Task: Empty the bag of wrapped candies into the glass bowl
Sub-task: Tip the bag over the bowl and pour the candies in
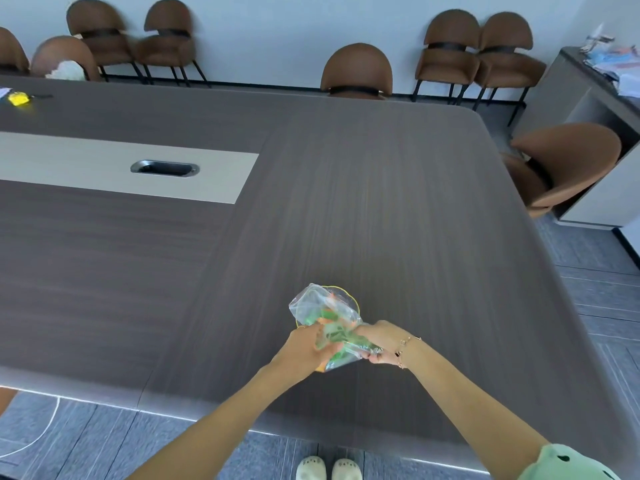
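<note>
Here, both hands meet over the near right part of a large dark wood-grain table, gripping a clear plastic bag between them. The left hand clutches the bag's near left side, fingers curled into the plastic, while the right hand pinches the bag's near right corner; a thin bracelet circles that wrist. Inside the bag sit wrapped candies, mostly green with some orange, bunched towards the end held by the hands. The far, emptier end of the bag rises and spreads above a glass bowl with a yellowish scalloped rim, which stands on the table just beyond the hands and is largely covered by the bag. Whether any candy already lies in the bowl cannot be told through the plastic.

Further left, a pale strip runs along the table with an oval cable port set in it. A small yellow object lies at the far left edge. Brown chairs line the far wall and another stands at the right. A grey cabinet with papers on top sits in the far right corner. At the near edge, below the table, a pair of pale slippers shows on the grey floor.
</note>
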### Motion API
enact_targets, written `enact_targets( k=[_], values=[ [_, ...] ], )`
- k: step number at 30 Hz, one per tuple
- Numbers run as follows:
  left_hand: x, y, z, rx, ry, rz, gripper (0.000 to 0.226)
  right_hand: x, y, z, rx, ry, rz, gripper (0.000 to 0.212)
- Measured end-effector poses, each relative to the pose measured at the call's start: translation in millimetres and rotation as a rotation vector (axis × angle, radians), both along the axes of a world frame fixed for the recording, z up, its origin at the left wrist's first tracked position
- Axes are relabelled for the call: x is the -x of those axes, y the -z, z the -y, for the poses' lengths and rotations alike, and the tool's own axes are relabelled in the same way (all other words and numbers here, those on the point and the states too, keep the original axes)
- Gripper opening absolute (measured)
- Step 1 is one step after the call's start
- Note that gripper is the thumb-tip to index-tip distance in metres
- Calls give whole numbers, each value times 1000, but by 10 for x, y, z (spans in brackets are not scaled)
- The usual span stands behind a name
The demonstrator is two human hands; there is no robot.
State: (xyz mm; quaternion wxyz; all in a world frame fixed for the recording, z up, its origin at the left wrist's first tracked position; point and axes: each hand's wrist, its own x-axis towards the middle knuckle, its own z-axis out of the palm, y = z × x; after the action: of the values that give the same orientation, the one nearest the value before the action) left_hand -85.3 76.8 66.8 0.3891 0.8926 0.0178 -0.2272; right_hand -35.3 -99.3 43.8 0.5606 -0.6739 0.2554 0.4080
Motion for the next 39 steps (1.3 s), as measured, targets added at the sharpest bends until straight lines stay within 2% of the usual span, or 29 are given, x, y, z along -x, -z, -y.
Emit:
enact_targets(
  k=[4, 10, 13, 14, 16, 18, 19, 22, 27, 31, 36, 39],
  values=[
    [-95, -107, -33, 88, 5, 67, 34, -47, -144, -16, -10, 33, 92, 14],
    [-221, -192, -151, 85, 79, 38, 53, -123, -188, 16, -31, 98, 144, 15],
    [-249, -188, -194, -20, 219, 73, 49, -148, -168, 24, -15, 91, 193, 34],
    [-256, -179, -205, -40, 221, 86, 42, -167, -156, 32, 2, 71, 221, 32],
    [-288, -149, -240, -56, 167, 64, 9, -178, -179, 42, 77, -2, 265, 24],
    [-347, -132, -251, -77, 170, 73, 31, -189, -218, 45, 148, -33, 299, 30],
    [-374, -135, -256, -95, 174, 79, 34, -199, -241, 39, 169, -30, 323, 35],
    [-461, -211, -246, -119, 198, 101, 21, -277, -280, 36, 191, -10, 369, 46],
    [-622, -262, -270, -344, 338, 148, 41, -407, -345, 68, 226, -5, 382, 28],
    [-716, -293, -248, -519, 450, 175, 31, -437, -402, 58, 367, -81, 388, 17],
    [-830, -253, -277, -620, 520, 237, 15, -462, -333, 101, 448, -160, 590, 32],
    [-886, -306, -289, -655, 566, 239, 27, -465, -304, 139, 458, -162, 703, 35]
  ],
)
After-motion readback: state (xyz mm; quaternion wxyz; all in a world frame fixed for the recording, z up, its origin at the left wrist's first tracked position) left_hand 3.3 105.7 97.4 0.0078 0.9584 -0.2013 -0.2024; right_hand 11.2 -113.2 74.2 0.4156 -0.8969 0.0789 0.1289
